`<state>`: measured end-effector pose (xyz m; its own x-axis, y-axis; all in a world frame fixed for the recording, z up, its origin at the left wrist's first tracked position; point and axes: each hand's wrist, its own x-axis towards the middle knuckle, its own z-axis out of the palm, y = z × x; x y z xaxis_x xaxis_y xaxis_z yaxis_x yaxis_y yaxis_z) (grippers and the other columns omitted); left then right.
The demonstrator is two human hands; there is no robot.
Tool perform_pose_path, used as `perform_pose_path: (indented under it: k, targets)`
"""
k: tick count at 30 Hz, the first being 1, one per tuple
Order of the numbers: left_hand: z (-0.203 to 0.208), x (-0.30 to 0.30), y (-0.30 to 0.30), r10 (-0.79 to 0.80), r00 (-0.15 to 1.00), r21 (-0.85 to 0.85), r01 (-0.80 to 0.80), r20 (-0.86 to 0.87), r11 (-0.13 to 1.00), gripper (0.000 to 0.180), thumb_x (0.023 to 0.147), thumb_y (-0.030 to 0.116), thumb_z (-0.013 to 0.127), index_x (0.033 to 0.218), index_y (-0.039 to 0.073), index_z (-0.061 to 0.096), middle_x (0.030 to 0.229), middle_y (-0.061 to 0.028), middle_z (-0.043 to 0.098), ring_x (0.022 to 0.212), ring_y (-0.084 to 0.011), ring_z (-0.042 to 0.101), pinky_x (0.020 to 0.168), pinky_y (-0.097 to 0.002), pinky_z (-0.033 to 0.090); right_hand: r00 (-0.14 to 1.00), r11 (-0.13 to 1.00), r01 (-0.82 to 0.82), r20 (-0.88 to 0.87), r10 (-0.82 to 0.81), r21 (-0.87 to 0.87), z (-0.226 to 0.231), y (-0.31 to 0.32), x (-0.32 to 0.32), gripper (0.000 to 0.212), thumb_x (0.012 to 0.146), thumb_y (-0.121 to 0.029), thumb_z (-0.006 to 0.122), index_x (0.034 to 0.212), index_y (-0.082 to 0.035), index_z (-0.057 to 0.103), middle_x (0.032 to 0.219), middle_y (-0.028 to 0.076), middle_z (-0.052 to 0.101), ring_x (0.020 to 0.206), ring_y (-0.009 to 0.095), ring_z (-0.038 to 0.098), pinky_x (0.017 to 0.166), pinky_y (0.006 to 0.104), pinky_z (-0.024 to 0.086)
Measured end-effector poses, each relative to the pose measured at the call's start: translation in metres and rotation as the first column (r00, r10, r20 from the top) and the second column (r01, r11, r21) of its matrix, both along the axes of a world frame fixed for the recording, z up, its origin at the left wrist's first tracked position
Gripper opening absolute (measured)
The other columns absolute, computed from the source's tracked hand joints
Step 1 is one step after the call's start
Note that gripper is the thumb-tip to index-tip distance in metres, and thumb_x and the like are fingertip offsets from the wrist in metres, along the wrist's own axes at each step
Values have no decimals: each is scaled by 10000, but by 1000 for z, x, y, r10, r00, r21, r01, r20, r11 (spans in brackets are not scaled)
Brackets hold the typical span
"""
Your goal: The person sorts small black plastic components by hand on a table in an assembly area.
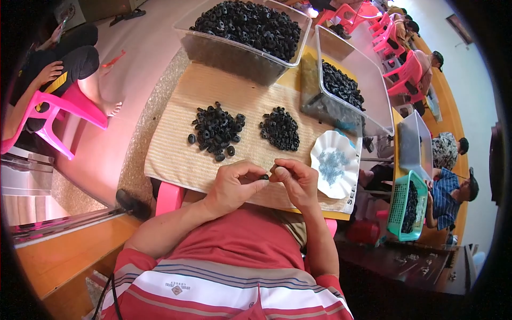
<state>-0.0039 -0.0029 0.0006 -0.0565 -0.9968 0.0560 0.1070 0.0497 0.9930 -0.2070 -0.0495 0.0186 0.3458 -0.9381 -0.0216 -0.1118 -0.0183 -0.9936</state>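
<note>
My left hand [238, 184] pinches a small black plastic part [264, 176] between thumb and fingertips. Close against it, my right hand [295, 180] has its thumb and index finger pressed together; whatever they hold is too small to name. Both hands are over the near edge of a cream striped towel [176, 154]. Beyond my left hand is a pile of chunky black plastic parts [216, 129]. A tighter pile of smaller black parts [279, 129] lies to its right. Beside my right hand rests a white fluted plate [321, 145] with tiny greyish-blue pieces [333, 166] on it.
Two clear plastic tubs stand at the back, a left tub [229, 56] heaped with black parts and a right tub [373, 80] partly filled. A green basket [396, 208] is farther right, near several seated people. At left, someone sits on a pink chair [80, 106].
</note>
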Motion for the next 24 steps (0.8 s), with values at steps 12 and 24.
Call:
perform_pose_path:
  k: [12,24]
  targets:
    - [0,-3,0,-23,992,74,33,-125,997,228,902,9,763,1123,-12,712,1007,-55,748,930,-92,694,833,-263,570,996,953,-60,46,77,-297,-3,5,10,101,928,-11,728,1020,30,739,976,110,722,926,187,667,807,288,530]
    - [-7,-2,3,-47,998,54,49,-37,997,272,911,-28,759,1168,-3,671,1072,-42,718,986,-104,687,870,-267,580,991,966,-56,101,83,-253,-11,9,7,120,922,-25,761,1030,27,754,1001,107,707,933,170,642,824,273,518]
